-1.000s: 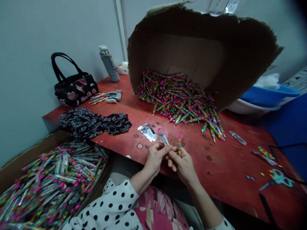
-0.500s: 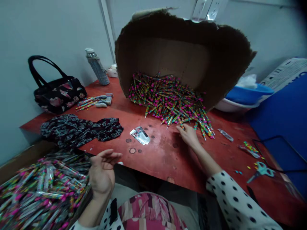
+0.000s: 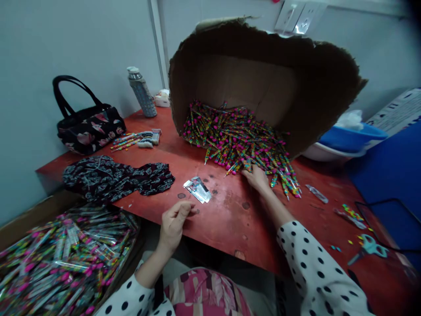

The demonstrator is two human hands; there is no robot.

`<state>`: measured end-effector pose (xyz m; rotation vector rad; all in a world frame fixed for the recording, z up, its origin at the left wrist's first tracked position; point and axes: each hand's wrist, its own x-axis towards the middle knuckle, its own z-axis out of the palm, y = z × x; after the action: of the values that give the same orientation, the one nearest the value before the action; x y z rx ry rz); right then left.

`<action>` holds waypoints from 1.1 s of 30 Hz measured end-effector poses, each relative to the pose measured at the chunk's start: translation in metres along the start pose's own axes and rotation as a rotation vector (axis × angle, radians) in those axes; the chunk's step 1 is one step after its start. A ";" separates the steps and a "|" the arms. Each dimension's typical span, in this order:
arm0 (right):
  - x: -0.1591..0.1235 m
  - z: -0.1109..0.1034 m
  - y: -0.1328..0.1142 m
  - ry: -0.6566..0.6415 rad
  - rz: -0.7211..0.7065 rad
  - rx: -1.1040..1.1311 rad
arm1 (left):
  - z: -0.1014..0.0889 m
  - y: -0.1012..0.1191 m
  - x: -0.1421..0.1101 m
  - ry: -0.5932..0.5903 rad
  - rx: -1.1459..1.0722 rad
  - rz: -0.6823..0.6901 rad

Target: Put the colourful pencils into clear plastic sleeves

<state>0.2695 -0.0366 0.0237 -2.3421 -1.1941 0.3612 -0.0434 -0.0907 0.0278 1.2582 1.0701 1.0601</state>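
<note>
My right hand point(image 3: 257, 177) is at the front edge of a heap of multicoloured push pencils point(image 3: 230, 136) with pink ends, which spills from a tipped cardboard box point(image 3: 332, 92). Its fingers are closed on one pencil point(image 3: 247, 165); the fingertips are partly hidden among the others. My left hand point(image 3: 173, 224) hovers by the near table edge, fingers curled in and thumb against them, with nothing visible in it. Just beyond it lie flat silvery plastic sleeves point(image 3: 198, 189). At lower left, a carton holds many pencils in clear sleeves point(image 3: 62, 259).
On the red table point(image 3: 223, 237) are a dark patterned cloth point(image 3: 115, 177), a floral handbag point(image 3: 92, 129), a flask point(image 3: 142, 92) and loose pencils point(image 3: 126, 141). Scissors point(image 3: 370, 249), small coloured pieces point(image 3: 351, 212) and a clear sleeve point(image 3: 316, 194) lie right. Stacked basins point(image 3: 351, 138) stand behind.
The sleeved pencil and the bare pencil have left my hands. My left hand went left towards the carton, opened, then came back curled. My right hand reached forward to the heap.
</note>
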 end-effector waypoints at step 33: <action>-0.089 0.013 -0.059 -0.450 -0.004 1.083 | 0.049 0.002 0.026 -0.135 -0.003 0.000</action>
<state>0.1717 -0.0752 0.0452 -1.3303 -0.8284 1.2197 0.0100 -0.0746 0.0303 1.3083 0.9650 0.9621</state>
